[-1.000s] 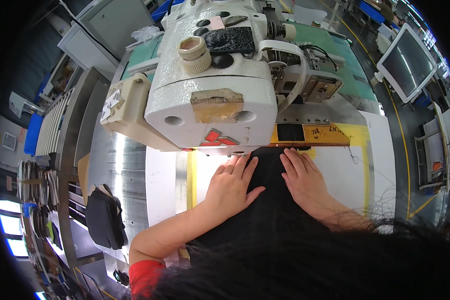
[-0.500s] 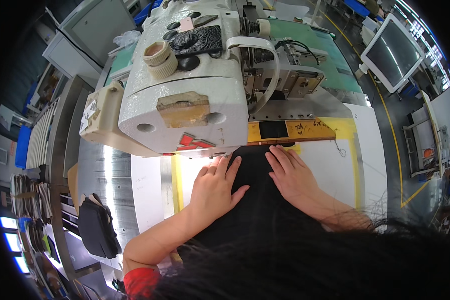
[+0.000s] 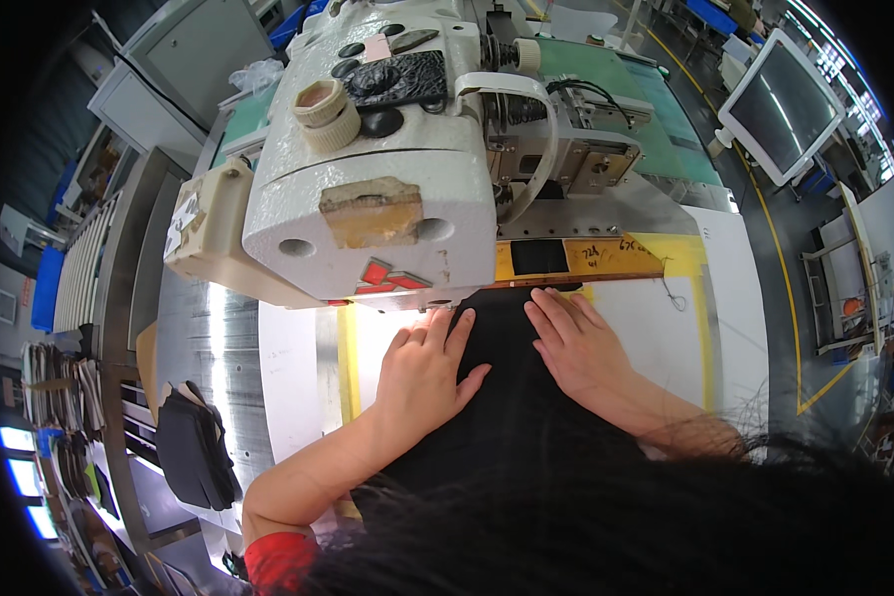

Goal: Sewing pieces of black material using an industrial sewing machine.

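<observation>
A black piece of fabric lies flat under the front of a white industrial sewing machine. My left hand rests on its left side, palm down, thumb stretched out and fingertips close under the machine head. On the right side of the cloth lies my right hand, fingers extended and slightly spread, the tips near an orange-yellow bar. Both hands press down without gripping anything. The fabric's far edge runs up to the bar; the needle area is hidden by the machine head.
White sheeting edged with yellow tape lies beneath the cloth. Folded black pieces sit on the metal table's left side. A monitor stands at the far right, and a cream box juts from the machine's left.
The view has shifted very slightly, so the machine head appears a little further right. My hands and the fabric keep practically the same places.
</observation>
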The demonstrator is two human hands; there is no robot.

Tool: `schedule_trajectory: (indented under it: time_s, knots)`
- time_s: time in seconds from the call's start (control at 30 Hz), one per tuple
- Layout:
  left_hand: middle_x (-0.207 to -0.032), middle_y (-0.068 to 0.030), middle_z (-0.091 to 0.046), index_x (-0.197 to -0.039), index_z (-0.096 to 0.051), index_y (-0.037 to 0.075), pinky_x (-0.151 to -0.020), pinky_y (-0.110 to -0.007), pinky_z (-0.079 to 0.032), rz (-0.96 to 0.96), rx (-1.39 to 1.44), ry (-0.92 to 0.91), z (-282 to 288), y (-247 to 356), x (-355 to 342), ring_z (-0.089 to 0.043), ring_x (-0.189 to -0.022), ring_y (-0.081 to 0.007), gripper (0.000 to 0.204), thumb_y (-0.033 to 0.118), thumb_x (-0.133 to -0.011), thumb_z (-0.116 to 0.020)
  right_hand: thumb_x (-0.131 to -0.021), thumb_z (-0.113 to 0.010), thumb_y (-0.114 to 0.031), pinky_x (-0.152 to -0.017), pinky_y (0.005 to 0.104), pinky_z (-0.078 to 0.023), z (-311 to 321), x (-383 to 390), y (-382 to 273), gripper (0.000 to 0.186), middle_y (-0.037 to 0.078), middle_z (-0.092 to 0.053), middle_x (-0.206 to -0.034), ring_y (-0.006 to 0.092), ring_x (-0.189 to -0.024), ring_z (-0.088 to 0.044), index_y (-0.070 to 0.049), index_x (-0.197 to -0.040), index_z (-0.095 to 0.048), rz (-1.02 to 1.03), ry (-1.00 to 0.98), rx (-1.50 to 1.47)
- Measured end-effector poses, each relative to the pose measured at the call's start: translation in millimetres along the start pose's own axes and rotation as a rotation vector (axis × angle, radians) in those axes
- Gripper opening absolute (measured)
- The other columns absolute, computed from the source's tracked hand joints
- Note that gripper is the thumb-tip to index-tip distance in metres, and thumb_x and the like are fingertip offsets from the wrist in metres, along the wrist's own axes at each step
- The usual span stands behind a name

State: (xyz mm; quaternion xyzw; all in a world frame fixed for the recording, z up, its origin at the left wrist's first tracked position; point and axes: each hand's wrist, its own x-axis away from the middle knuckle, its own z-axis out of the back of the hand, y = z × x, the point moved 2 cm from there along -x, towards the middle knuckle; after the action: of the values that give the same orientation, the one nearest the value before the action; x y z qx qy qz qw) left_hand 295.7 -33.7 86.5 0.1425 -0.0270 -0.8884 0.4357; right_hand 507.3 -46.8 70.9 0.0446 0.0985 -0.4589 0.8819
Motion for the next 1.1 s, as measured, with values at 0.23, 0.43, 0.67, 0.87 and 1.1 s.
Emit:
schedule_trajectory:
  time_s: [0.23,0.43,0.67,0.87,1.1]
  knots:
    - [-0.117,-0.0173,-0.059,-0.127,-0.058,0.003,-0.084,-0.038,-0.048,0.05,-0.028,-0.016,6.3,3.9,-1.0,-0.062,-0.089,-0.0312,0.059,0.037,-0.08,-0.072,-0.093,-0.055,-0.019,-0.109,0.0438,-0.037,-3.2,0.3,3.0,0.045,0.024,-0.051,-0.133,0.0341,-0.126,-0.051,0.009,-0.128,-0.05,0.031,0.014,-0.057]
    - [-0.116,-0.0159,-0.058,-0.126,-0.058,0.003,-0.091,-0.039,-0.047,0.068,-0.017,0.005,8.4,7.4,-3.0,-0.059,-0.101,-0.0317,0.058,0.034,-0.079,-0.073,-0.096,-0.052,-0.021,-0.11,0.0426,-0.037,-4.7,-1.0,3.7,0.044,0.024,-0.052,-0.133,0.0335,-0.126,-0.051,0.009,-0.129,-0.05,0.052,0.025,-0.018]
    - [-0.118,-0.0156,-0.056,-0.125,-0.057,0.004,-0.095,-0.041,-0.045,0.093,-0.022,-0.011,8.5,9.1,-5.4,-0.056,-0.11,-0.0327,0.058,0.033,-0.078,-0.073,-0.096,-0.05,-0.02,-0.11,0.042,-0.036,-2.3,-1.2,6.4,0.043,0.024,-0.052,-0.132,0.0338,-0.126,-0.051,0.01,-0.128,-0.051,0.094,0.041,-0.009]
    - [-0.124,-0.0168,-0.055,-0.122,-0.057,0.004,-0.095,-0.041,-0.045,0.106,-0.015,0.003,8.3,11.5,-4.9,-0.056,-0.112,-0.0343,0.056,0.033,-0.077,-0.074,-0.095,-0.051,-0.019,-0.11,0.042,-0.037,0.4,1.5,10.8,0.042,0.024,-0.053,-0.131,0.034,-0.125,-0.051,0.01,-0.125,-0.051,0.128,0.032,-0.028]
    - [-0.125,-0.0164,-0.055,-0.122,-0.057,0.005,-0.093,-0.043,-0.046,0.13,-0.016,0.022,6.6,14.7,-5.7,-0.058,-0.109,-0.0361,0.057,0.029,-0.074,-0.077,-0.089,-0.06,-0.016,-0.108,0.0422,-0.037,7.5,7.9,23.6,0.039,0.018,-0.054,-0.129,0.0311,-0.124,-0.052,0.003,-0.122,-0.055,0.118,0.045,-0.304]
